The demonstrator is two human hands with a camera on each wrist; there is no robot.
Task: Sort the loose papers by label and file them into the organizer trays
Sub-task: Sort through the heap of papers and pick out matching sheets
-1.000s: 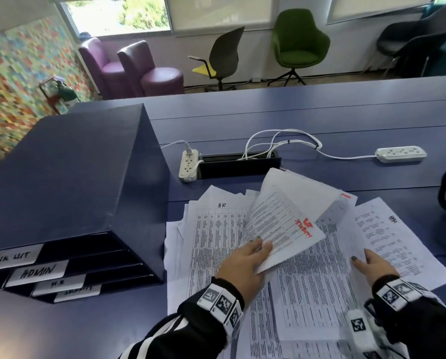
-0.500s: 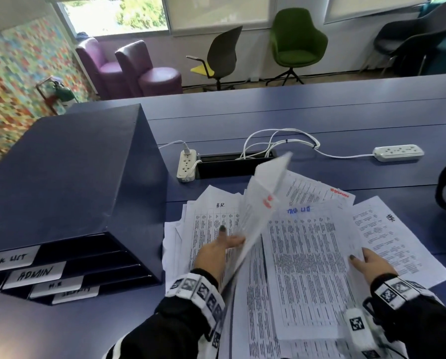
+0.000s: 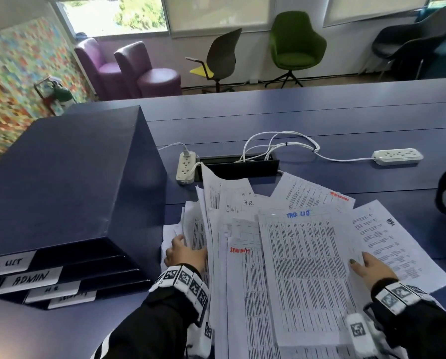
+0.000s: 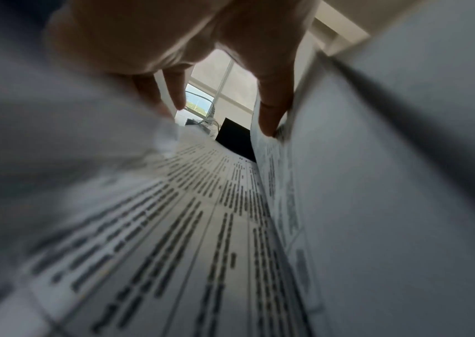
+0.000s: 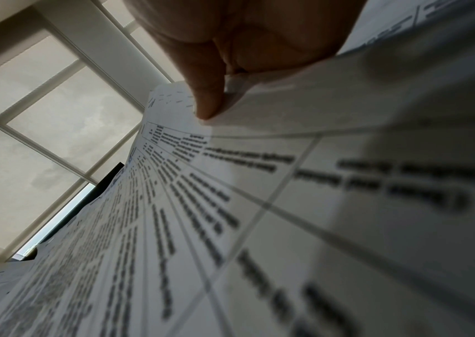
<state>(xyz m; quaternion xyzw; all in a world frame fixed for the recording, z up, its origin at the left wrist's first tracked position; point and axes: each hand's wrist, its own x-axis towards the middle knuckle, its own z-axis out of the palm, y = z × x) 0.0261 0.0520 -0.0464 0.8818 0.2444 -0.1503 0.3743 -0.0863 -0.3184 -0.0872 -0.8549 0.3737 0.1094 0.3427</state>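
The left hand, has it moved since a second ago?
Yes. The left hand has moved left, toward the organizer, carrying lifted sheets off the pile.

organizer (image 3: 69, 182) blocks left (papers (image 3: 294, 255) beside).

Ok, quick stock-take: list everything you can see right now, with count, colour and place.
organizer: one, dark blue, table left; four white tray labels, top ones read TASK LIST, ADMIN, H.R.
loose papers: many, white printed, spread in front
task list sheet: one, blue heading, on top
power strips: two, white, beside a black cable slot; other at
table: one, blue
chairs: several behind; purple, grey-yellow, green, dark
left hand: lifting sheets at the pile's left edge
right hand: pinching the top sheet's right edge
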